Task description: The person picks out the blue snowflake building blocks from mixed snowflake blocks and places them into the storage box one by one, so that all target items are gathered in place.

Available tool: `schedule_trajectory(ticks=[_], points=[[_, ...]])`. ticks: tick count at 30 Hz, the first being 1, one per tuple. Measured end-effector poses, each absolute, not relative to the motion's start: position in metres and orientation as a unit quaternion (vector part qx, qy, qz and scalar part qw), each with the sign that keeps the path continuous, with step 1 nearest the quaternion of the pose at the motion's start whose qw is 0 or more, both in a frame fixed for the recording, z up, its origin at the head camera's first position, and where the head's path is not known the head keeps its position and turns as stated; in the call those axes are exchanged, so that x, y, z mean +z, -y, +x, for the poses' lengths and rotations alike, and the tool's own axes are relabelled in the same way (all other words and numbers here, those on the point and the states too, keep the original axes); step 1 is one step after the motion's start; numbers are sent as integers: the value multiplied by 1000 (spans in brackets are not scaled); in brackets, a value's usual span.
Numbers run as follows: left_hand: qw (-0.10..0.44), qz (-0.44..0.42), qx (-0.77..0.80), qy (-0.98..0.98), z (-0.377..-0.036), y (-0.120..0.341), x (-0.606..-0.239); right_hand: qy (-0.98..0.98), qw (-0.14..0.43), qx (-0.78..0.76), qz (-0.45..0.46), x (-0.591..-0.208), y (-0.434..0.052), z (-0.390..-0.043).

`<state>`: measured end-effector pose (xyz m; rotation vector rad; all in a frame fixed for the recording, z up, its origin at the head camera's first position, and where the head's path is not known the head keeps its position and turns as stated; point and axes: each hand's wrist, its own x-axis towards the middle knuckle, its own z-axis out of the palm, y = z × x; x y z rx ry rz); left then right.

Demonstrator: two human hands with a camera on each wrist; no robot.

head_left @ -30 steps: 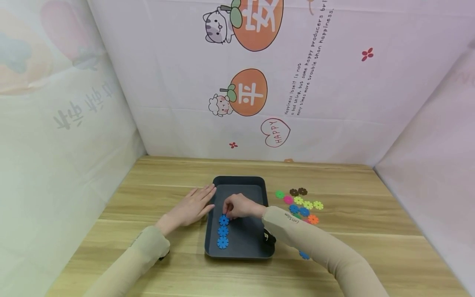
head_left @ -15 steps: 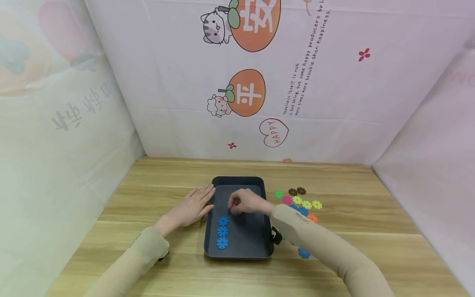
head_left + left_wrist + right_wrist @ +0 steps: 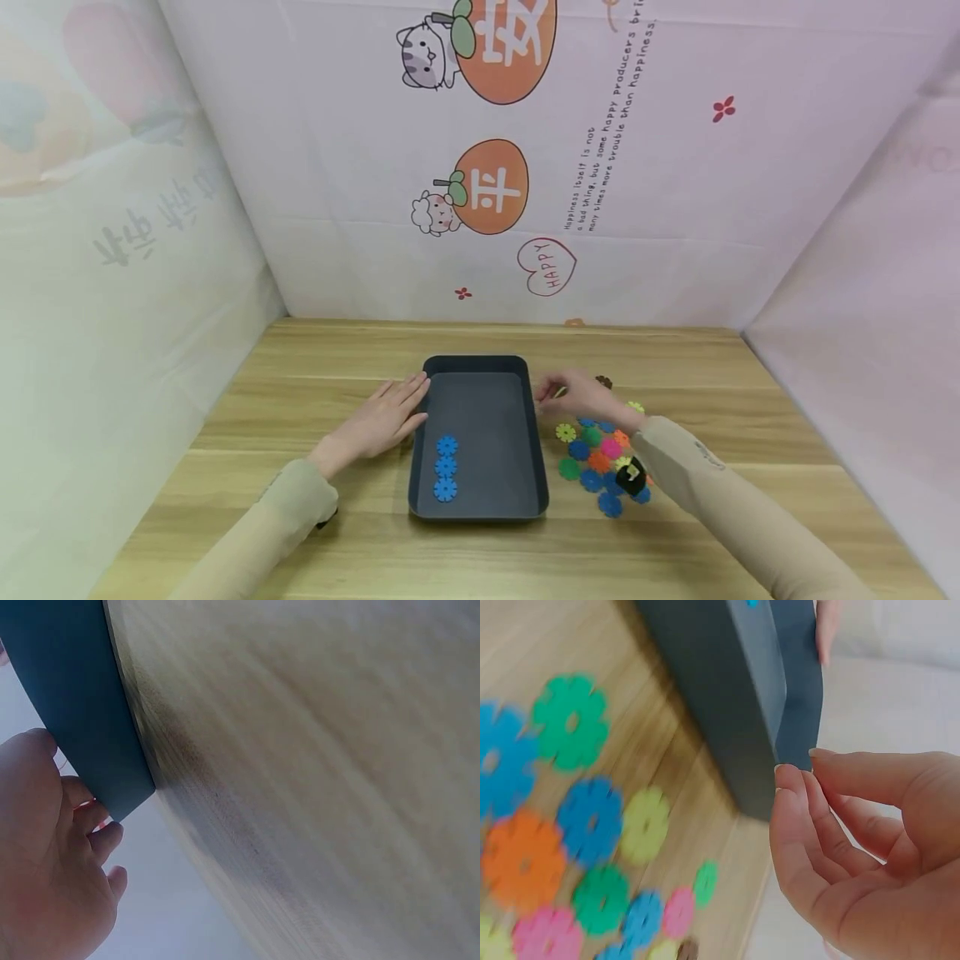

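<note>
Three blue discs [image 3: 446, 467] are held in the tray [image 3: 491, 442], which is touched by the spread left hand [image 3: 381, 423]; the right hand [image 3: 583, 397] is kept loosely curled.

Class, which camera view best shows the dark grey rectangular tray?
Head: the dark grey rectangular tray appears nearly whole, from above. Left wrist shows only outside wall; right wrist, some outside and inside.

Tray [image 3: 495, 450] — smooth, matt; tabletop [image 3: 375, 550] — wood-grained, slight sheen; plastic-looking discs [image 3: 446, 488]; cloth sleeves [image 3: 288, 504]
</note>
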<state>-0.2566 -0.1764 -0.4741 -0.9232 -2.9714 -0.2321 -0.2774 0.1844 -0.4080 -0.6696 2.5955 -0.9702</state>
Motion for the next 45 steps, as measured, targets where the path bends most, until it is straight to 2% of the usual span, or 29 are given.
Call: schedule_trajectory(ticks=[7,20,45], points=[[10,-293,-72,953,-257,179,-474,-906,129,-350,-201,-411,-225,-277],[15,-298,-85,951,-255,178,-474,-920,136,-346,-124,-433,-284,-269],[27,-299,-87,950,-252,176,-469,-943,106,-273,-159,-451,-279,-273]])
